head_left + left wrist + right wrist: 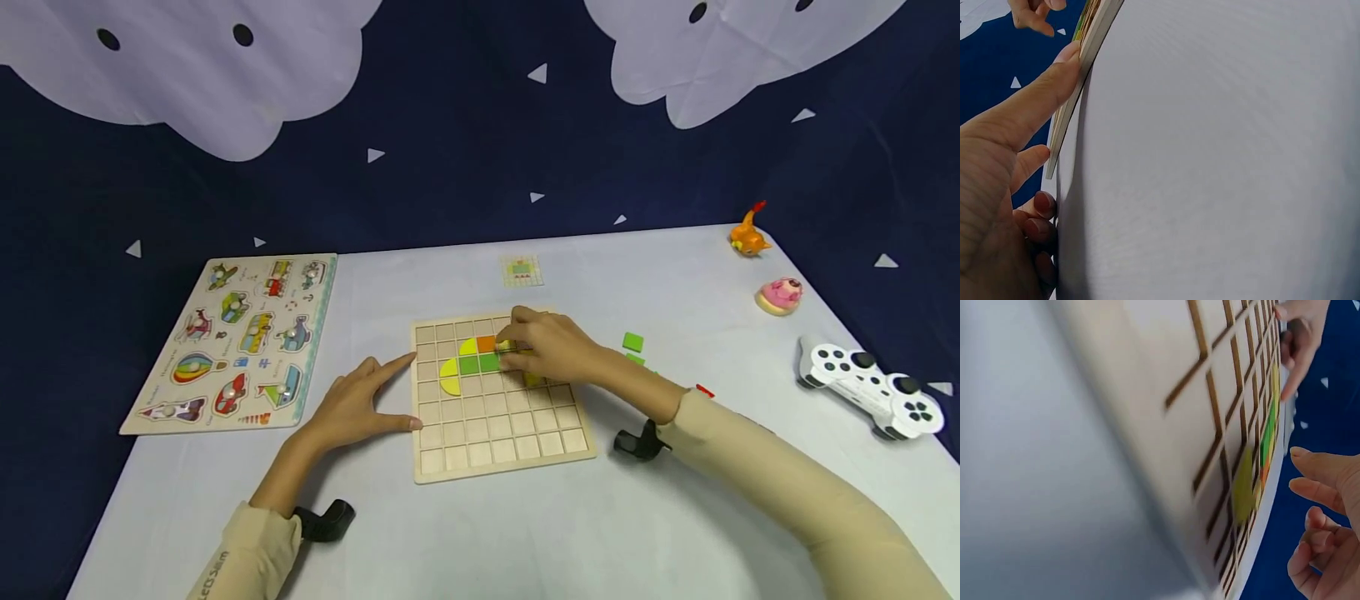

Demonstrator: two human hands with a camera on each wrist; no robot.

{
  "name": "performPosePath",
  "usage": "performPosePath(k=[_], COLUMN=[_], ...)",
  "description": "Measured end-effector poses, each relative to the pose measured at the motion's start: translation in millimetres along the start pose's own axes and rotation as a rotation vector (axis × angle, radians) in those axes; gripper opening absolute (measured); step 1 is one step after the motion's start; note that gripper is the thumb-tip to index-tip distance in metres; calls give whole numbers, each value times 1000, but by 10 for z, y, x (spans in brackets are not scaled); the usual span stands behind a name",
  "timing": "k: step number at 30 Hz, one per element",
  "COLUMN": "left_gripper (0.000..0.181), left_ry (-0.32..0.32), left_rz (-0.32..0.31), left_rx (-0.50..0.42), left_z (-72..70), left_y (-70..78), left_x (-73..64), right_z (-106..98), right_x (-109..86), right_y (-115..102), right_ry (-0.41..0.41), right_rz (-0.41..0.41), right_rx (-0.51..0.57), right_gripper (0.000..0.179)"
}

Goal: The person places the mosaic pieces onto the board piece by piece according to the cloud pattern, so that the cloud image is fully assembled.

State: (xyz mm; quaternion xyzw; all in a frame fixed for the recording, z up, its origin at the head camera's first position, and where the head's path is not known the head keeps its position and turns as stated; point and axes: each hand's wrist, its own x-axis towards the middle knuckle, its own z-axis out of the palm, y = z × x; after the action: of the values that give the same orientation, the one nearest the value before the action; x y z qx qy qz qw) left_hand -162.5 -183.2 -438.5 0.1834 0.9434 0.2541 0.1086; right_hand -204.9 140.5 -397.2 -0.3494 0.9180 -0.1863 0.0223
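Fingers of the right hand (551,343) reach over the far part of the gridded wooden board (487,429), with the orange square (486,343) just to their left and the green squares (478,364) slightly nearer the person. The board lies flat on the worktop (480,542), roughly square, so it offers no clear long axis. A loose green tile (633,342) sits off its right side, closer to the right hand than to the left.

Thumb and forefinger of the right hand stand a little apart, the others loosely bent; no piece shows between them, and whether the tips touch the board I cannot tell. On the opposite side, the left hand (358,402) has thumb and forefinger spread wide, their tips against the board's left edge, gripping nothing.
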Motion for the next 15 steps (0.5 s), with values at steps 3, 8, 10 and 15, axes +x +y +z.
performPosePath(k=[3,8,10,15], left_gripper=[101,101,101,101], left_ry=[-1,-1,-1,3], left_rz=[-3,2,4,10], left_rx=[3,4,1,-4], left_z=[9,17,21,26], left_y=[-9,-23,-28,-34], left_x=[0,6,14,18], right_z=[-86,-168,-191,-280], right_x=[-108,-351,-461,-706], right_y=[128,401,493,651], right_ry=[28,49,53,68], right_rz=[48,127,150,203], right_rx=[-6,-49,-66,-86], right_gripper=[26,25,25,28])
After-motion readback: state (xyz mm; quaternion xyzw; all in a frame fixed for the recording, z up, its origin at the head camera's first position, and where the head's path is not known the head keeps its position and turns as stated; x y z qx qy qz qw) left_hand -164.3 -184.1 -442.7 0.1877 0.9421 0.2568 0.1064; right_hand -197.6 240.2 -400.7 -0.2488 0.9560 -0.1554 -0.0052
